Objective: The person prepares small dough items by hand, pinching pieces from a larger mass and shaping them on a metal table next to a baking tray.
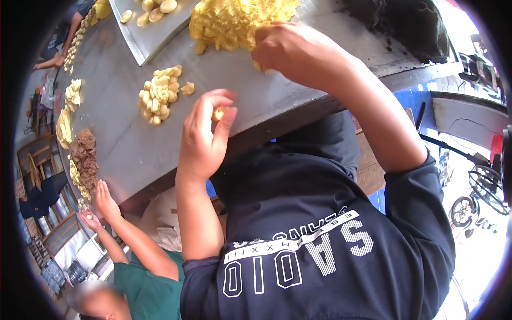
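My left hand (pixel 205 136) is above the table's near edge, fingers curled round a small yellow dough piece (pixel 218 113); its fingertips are slightly blurred. At the near right side of a large crumbly yellow dough mass (pixel 229 24), my right hand (pixel 290 53) is closed, with a bit of dough showing under its fingers. How much dough it grips is hidden behind the hand. To the left of my left hand lies a heap of small rounded dough pieces (pixel 159 95), with one small lump (pixel 188 88) just apart from it.
A metal tray (pixel 140 45) with several flattened dough pieces stands at the far left on the grey table (pixel 120 154). Black sheeting (pixel 405 32) covers the far right. On my left, a person in a green shirt (pixel 152 290) works beside brown dough (pixel 85 157). Another person's arm shows farther off.
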### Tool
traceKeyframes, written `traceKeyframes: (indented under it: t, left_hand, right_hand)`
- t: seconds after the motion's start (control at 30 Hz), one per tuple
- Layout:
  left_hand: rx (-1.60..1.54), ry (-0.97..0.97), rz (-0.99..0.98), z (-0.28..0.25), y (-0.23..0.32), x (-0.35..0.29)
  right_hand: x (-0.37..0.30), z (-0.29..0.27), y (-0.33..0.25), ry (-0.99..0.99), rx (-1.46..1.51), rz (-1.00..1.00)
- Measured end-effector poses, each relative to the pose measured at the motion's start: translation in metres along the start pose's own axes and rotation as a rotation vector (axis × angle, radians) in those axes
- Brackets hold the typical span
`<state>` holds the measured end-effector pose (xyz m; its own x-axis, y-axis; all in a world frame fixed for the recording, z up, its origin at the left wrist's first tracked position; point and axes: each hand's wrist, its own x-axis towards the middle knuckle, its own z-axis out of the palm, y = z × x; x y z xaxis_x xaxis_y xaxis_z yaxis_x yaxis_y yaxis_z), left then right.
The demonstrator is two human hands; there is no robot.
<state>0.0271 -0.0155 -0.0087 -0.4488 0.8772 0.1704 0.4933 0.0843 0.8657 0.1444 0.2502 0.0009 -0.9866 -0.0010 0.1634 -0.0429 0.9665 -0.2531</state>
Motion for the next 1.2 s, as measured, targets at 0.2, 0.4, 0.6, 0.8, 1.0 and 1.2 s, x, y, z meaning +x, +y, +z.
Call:
traceKeyframes:
  t: [0.2, 0.4, 0.6, 0.8, 1.0, 1.2]
  left_hand:
    - [0.240, 0.057, 0.311, -0.008, -0.019, -0.003]
    - [0.207, -0.022, 0.121, -0.007, -0.017, 0.003]
    - [-0.086, -0.219, -0.141, -0.036, -0.024, 0.003]
    - [-0.120, 0.069, -0.161, -0.011, -0.027, -0.024]
    - [0.571, 0.148, 0.262, 0.002, -0.019, -0.023]
    - [0.123, 0.124, -0.040, 0.003, -0.011, -0.033]
  right_hand:
    - [-0.037, 0.004, -0.002, 0.216, 0.226, 0.048]
    - [-0.025, 0.007, 0.020, 0.226, 0.030, 0.097]
    - [-0.035, 0.001, 0.003, 0.440, -0.020, -0.013]
    - [-0.058, 0.019, -0.019, 0.273, 0.278, 0.128]
    - [-0.062, 0.027, -0.030, 0.329, 0.087, 0.169]
    - [-0.062, 0.018, -0.021, 0.406, -0.201, 0.193]
